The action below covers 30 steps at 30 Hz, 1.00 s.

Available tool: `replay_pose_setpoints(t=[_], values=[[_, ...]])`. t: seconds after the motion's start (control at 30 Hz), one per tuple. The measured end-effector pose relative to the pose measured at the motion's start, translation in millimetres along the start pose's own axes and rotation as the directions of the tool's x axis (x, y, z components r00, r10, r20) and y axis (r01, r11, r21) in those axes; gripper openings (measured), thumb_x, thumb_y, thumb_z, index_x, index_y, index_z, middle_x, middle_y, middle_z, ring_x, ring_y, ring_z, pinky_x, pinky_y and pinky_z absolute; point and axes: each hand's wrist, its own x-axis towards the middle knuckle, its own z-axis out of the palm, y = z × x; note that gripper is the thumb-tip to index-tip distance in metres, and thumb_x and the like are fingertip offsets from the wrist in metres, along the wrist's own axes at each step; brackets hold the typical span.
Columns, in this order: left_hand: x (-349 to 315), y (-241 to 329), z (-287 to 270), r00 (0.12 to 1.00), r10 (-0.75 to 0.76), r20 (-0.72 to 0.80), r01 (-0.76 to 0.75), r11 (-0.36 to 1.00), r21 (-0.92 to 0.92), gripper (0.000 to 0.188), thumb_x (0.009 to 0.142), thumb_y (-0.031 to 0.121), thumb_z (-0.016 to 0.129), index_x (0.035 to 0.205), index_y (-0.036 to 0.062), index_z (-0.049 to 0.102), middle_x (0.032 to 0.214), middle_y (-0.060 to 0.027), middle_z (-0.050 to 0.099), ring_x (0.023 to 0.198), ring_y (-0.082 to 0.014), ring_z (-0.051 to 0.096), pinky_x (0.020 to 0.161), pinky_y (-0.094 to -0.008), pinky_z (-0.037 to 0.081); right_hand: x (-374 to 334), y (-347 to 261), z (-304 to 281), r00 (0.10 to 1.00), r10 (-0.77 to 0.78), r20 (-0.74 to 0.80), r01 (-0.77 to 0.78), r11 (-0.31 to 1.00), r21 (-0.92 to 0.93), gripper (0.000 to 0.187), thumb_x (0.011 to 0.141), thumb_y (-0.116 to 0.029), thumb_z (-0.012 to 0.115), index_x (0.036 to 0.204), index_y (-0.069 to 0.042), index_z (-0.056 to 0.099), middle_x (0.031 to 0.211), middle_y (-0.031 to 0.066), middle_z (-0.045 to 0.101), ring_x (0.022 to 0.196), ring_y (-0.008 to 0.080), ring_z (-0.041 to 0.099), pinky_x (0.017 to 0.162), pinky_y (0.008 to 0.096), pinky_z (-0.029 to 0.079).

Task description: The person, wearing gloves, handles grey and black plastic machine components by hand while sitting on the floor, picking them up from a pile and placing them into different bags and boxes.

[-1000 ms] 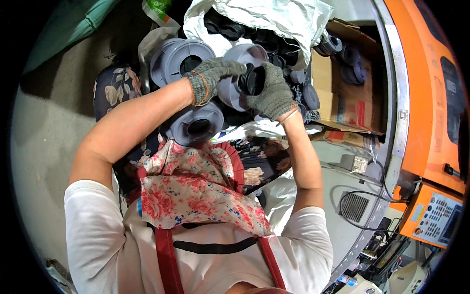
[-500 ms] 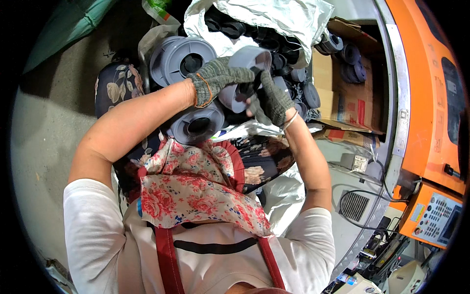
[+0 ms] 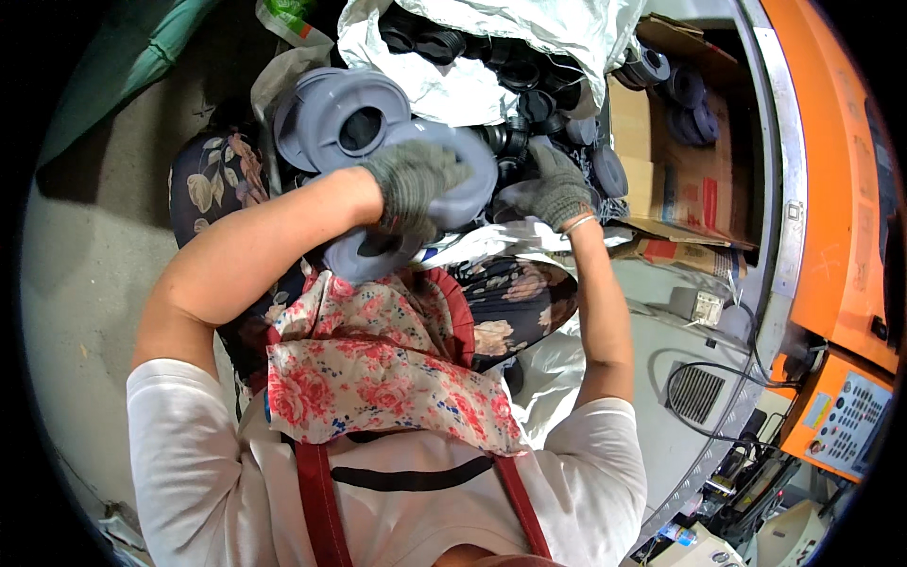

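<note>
Fingers (image 3: pixel 446 172) of the left hand (image 3: pixel 408 184), gloved in grey knit, are closed on the edge of a grey flanged disc (image 3: pixel 475 175), which sits between both hands. The right hand (image 3: pixel 557 191) is blurry at the fingertips, so can't tell if it's gripping anything. Biggest stuff around: a white sack (image 3: pixel 510 28) up top, then an open cardboard box (image 3: pixel 631 180) off right. Then stacked grey flanges (image 3: pixel 317 121) left of the disc, and black threaded fittings (image 3: pixel 515 140) near the right hand.
</note>
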Motion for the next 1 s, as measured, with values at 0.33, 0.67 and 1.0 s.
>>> replay_pose_setpoints(t=[0.33, 0.67, 1.0], values=[[21.1, 0.8, -9.1, 0.859, -0.256, -0.444, 0.141, 0.951, -0.276, 0.097, 0.06, 0.034, 0.076, 0.136, 0.0027, 0.025, 0.138, -0.0223, 0.028, 0.125, -0.0315, 0.033, 0.104, -0.0335, 0.028, -6.7, -2.1, -64.7, 0.952, -0.117, -0.282, 0.189, 0.951, 0.244, 0.047, 0.075, -0.036, 0.064, 0.109, -0.006, 0.056, 0.098, 0.0143, 0.061, 0.09, 0.0289, 0.059, 0.076, 0.0351, 0.048], [31.2, -26.0, -34.1, 0.697, -0.717, 0.0, 0.126, 0.123, -0.984, 0.035, 0.08, 0.022, 0.065, 0.107, 0.0005, 0.055, 0.086, -0.008, 0.063, 0.072, -0.0153, 0.062, 0.069, -0.0275, 0.05, 104.7, 65.7, 60.8, 0.868, 0.486, -0.104, -0.474, 0.873, 0.116, 0.059, 0.069, -0.048, 0.062, 0.099, 0.003, 0.058, 0.1, 0.0254, 0.059, 0.099, 0.0386, 0.055, 0.084, 0.0396, 0.044], [28.8, -9.2, -46.2, 0.736, -0.677, -0.023, 0.156, 0.202, -0.967, 0.037, 0.075, 0.026, 0.069, 0.097, -0.002, 0.059, 0.082, -0.0094, 0.063, 0.071, -0.0142, 0.061, 0.059, -0.0297, 0.049, 56.1, 23.4, 17.7, 0.845, 0.122, -0.521, -0.166, 0.985, -0.039, 0.045, 0.075, -0.029, 0.06, 0.11, -0.001, 0.052, 0.099, 0.0235, 0.059, 0.089, 0.0376, 0.058, 0.08, 0.0406, 0.046]])
